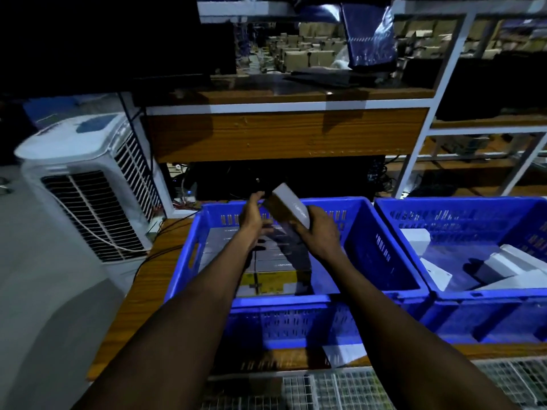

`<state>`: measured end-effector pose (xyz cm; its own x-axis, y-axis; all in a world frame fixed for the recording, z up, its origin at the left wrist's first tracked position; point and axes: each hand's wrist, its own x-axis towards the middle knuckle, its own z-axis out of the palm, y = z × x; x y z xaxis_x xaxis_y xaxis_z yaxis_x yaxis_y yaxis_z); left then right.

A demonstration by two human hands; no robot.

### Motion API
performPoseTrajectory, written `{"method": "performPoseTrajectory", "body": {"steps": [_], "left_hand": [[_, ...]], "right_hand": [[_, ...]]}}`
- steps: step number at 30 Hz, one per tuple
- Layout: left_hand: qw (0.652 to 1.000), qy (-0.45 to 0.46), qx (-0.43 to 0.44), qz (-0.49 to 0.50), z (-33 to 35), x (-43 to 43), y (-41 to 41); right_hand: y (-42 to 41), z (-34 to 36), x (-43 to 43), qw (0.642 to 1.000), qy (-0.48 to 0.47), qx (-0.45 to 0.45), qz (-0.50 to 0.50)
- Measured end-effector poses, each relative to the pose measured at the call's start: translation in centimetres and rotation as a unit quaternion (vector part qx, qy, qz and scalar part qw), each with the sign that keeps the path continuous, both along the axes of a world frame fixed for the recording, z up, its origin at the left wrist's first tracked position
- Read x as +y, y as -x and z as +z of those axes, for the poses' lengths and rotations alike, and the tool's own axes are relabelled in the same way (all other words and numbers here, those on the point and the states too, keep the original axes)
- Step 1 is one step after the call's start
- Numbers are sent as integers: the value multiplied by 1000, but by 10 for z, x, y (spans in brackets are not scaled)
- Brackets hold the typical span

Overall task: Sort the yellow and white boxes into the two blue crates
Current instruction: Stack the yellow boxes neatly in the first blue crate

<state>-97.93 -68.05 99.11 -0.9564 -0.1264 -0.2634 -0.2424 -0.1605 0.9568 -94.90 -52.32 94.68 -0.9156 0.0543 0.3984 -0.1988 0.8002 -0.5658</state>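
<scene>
My right hand (pixel 319 232) grips a white box (pixel 288 207) by its lower end and holds it tilted above the left blue crate (pixel 381 253). Beside the box's far left end is my left hand (pixel 251 216), its fingers straight and raised; whether they touch the box I cannot tell. Inside this crate lie rows of packed boxes (pixel 266 261), with a yellow box (pixel 266 281) nearest me. The right blue crate (pixel 461 211) holds a few loose white boxes (pixel 503 266).
Both crates sit on a wooden table (pixel 142 288). A white air cooler (pixel 85 184) stands on the floor to the left. A wooden shelf unit (pixel 284 134) rises behind the crates. Wire mesh (pixel 340 389) lies at the near edge, with a white paper (pixel 343 353) by it.
</scene>
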Motion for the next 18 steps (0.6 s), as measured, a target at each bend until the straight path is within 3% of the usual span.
{"method": "performPoseTrajectory", "body": {"steps": [4, 8, 13, 18], "left_hand": [[992, 101, 72, 6, -5, -27, 9], [987, 133, 87, -1, -6, -40, 4], [986, 155, 57, 10, -10, -53, 5], [983, 175, 57, -3, -10, -64, 2]], "right_hand": [[4, 3, -19, 986, 166, -24, 14], [10, -2, -37, 941, 327, -80, 31], [21, -17, -40, 911, 390, -128, 20], [12, 2, -47, 914, 383, -125, 47]]}}
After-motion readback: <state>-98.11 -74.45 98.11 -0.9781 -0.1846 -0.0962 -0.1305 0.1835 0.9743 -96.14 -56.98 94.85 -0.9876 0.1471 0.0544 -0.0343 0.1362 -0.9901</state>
